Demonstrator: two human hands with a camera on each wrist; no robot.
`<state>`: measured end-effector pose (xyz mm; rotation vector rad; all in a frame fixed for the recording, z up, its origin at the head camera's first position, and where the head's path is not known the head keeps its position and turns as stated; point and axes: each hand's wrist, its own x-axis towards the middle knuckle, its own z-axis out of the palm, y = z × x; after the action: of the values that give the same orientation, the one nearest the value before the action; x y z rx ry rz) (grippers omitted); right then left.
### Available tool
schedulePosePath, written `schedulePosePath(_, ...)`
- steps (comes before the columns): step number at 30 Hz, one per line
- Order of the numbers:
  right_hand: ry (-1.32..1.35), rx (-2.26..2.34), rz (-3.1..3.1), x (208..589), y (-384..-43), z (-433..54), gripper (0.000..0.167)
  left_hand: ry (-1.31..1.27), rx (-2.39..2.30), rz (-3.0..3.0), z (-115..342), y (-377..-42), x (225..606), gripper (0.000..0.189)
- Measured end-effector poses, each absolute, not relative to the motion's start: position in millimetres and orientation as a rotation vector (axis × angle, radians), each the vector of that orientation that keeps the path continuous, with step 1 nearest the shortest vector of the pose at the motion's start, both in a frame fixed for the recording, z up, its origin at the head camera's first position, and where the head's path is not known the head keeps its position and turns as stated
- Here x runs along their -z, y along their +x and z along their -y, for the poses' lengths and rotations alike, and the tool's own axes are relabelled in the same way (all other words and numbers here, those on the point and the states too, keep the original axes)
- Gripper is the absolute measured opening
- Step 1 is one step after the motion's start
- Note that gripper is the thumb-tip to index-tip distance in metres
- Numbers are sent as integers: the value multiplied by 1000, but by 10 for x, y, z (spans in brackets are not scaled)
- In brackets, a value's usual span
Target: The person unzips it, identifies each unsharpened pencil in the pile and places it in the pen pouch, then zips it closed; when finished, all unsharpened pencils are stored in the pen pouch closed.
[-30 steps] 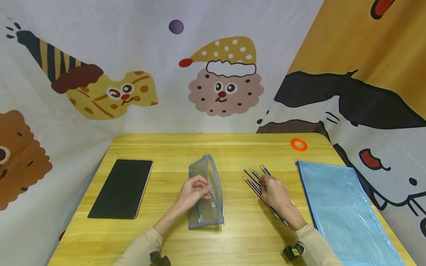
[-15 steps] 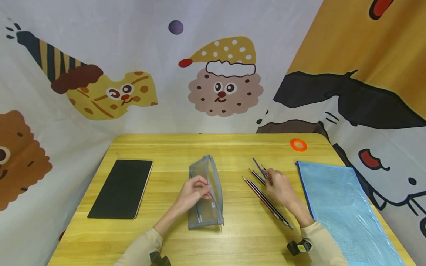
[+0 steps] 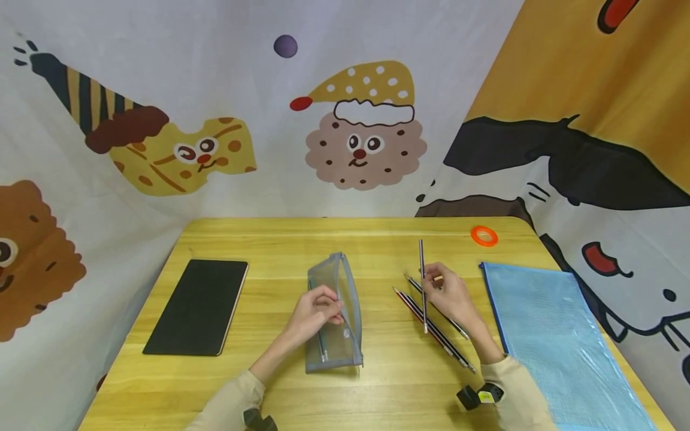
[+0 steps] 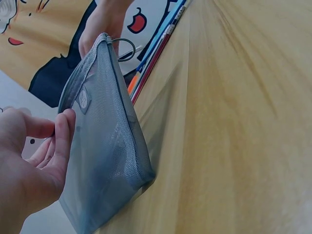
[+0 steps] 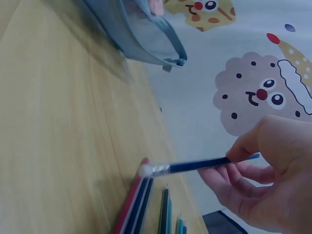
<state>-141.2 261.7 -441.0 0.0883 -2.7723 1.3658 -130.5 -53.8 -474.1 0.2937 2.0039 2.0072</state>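
1. Your left hand pinches the grey mesh pouch, which stands on the table.
2. Your right hand pinches one pencil, raised over the loose pencils.
3. Farther off, an orange ring lies flat.

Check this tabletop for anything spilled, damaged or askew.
Nothing looks spilled or damaged. The loose pencils lie slanted with uneven ends beside the gray mesh pouch, which the left hand pinches near its open mouth: untidy, but hardly odd.
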Motion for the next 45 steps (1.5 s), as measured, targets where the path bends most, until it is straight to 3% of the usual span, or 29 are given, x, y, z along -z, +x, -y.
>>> schedulePosePath(13,-23,-1817,2531,4364,-1475,-2371,34,320,-2009,-2002,513,-1297,4765,20)
schedulePosePath(24,-6,-1970,2365,4359,-1582,-1952,29,319,-2015,-1978,477,-1284,4767,22)
schedulePosePath(45,124,-1918,2485,4484,-1508,-1332,27,295,-2038,-1968,469,-1303,4783,19)
